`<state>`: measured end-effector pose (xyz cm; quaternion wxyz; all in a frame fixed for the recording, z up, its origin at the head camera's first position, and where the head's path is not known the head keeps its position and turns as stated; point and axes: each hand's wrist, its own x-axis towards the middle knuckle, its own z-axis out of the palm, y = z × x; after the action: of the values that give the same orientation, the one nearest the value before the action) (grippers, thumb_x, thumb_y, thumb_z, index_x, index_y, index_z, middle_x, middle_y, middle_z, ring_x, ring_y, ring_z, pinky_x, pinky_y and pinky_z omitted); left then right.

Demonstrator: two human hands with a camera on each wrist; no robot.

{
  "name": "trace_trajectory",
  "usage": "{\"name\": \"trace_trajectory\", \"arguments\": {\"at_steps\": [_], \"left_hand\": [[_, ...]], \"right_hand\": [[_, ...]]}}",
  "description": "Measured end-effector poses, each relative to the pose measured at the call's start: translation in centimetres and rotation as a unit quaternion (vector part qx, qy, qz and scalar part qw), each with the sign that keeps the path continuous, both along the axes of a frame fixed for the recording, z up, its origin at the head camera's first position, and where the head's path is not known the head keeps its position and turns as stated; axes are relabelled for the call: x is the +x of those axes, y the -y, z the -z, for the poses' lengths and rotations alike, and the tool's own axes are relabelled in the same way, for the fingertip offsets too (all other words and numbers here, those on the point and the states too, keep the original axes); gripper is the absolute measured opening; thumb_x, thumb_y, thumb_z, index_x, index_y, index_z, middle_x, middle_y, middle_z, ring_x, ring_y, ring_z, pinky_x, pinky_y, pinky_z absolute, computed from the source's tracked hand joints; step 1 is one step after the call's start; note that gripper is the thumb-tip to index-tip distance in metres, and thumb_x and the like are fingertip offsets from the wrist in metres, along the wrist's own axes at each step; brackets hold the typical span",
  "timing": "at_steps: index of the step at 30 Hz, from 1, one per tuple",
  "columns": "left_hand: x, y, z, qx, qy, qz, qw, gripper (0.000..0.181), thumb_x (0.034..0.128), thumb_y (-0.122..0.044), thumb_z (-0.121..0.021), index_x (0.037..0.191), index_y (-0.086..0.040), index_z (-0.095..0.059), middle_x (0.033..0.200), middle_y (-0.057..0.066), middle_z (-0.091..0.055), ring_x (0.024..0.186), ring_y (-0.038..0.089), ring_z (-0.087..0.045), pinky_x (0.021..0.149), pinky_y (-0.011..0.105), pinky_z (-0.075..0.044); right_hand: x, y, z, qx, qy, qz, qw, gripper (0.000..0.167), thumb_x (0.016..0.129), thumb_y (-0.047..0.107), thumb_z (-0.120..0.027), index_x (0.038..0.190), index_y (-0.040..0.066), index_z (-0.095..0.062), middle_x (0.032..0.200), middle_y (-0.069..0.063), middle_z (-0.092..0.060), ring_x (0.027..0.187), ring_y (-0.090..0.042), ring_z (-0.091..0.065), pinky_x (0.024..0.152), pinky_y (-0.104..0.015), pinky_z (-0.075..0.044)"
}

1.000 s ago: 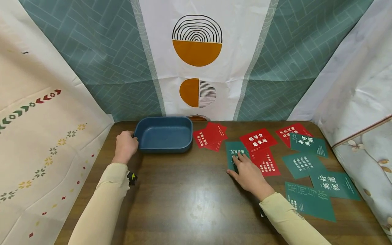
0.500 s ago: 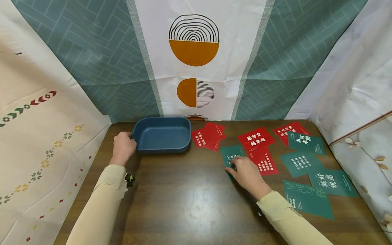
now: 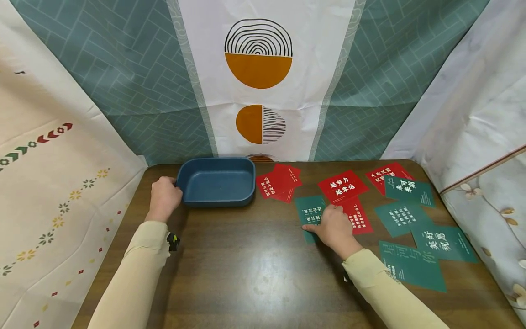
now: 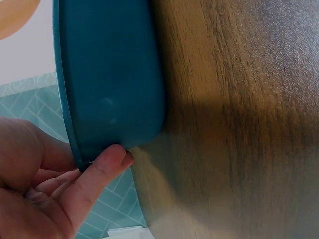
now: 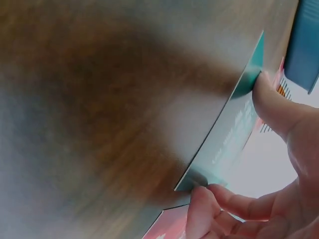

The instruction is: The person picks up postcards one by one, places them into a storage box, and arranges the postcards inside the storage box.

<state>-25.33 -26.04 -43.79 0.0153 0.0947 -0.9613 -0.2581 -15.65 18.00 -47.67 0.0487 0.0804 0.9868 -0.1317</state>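
At the left, my left hand point(image 3: 165, 197) pinches the left rim of a dark blue plastic bin point(image 3: 218, 201). Its thumb lies along the outside wall in the left wrist view, where the bin point(image 4: 114, 64) fills the upper part. My right hand point(image 3: 334, 228) spans a green card point(image 3: 306, 205) printed with white characters. In the right wrist view, the thumb touches one side of the green card point(image 5: 224, 134) and curled fingertips point(image 5: 199, 199) meet the opposite side. The card appears flat on the table; part of it is hidden under the hand.
Two overlapping red cards point(image 3: 281, 180) lie right of the bin. More red cards point(image 3: 343, 185) lie beside and partly behind my right hand. Several green cards point(image 3: 411, 262) spread along the right of the wooden table point(image 3: 255, 274). A patterned curtain point(image 3: 263, 91) hangs behind.
My right hand has drawn the green card slightly toward me, and its fingers have shifted from the card's face to its right side. The left hand stays on the bin; the head view shifts slightly.
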Motion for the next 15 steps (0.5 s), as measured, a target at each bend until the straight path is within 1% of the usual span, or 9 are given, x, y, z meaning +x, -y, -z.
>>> {"name": "trace_trajectory", "arguments": {"at_steps": [5, 10, 15], "left_hand": [[0.0, 0.0, -0.1, -0.01, -0.007, 0.004, 0.9999, 0.039, 0.0854, -0.007, -0.044, 0.118, 0.006, -0.06, 0.115, 0.03, -0.061, 0.094, 0.042, -0.06, 0.074, 0.051, -0.051], [0.0, 0.0, 0.1, -0.014, -0.012, 0.008, 0.9998, 0.038, 0.0856, -0.007, -0.044, 0.118, 0.007, -0.06, 0.113, 0.03, -0.061, 0.092, 0.041, -0.06, 0.073, 0.05, -0.051], [0.0, 0.0, 0.1, -0.01, -0.016, 0.008, 0.9998, 0.038, 0.0858, -0.008, -0.045, 0.117, 0.007, -0.06, 0.113, 0.03, -0.062, 0.092, 0.041, -0.061, 0.074, 0.05, -0.051]], "right_hand": [[-0.5, -0.3, -0.3, -0.035, 0.025, 0.007, 0.9991, 0.083, 0.057, 0.062, -0.078, 0.097, -0.004, -0.048, 0.088, -0.019, -0.053, 0.07, -0.026, -0.055, 0.054, -0.037, -0.051], [-0.9, -0.8, -0.1, -0.054, 0.032, 0.021, 0.9978, 0.092, 0.053, 0.064, -0.079, 0.101, -0.006, -0.045, 0.094, -0.022, -0.052, 0.077, -0.031, -0.054, 0.058, -0.039, -0.049], [-1.0, -1.1, -0.1, -0.07, 0.046, 0.03, 0.996, 0.095, 0.05, 0.065, -0.08, 0.104, -0.004, -0.043, 0.089, -0.018, -0.056, 0.073, -0.028, -0.056, 0.058, -0.038, -0.049]]}}
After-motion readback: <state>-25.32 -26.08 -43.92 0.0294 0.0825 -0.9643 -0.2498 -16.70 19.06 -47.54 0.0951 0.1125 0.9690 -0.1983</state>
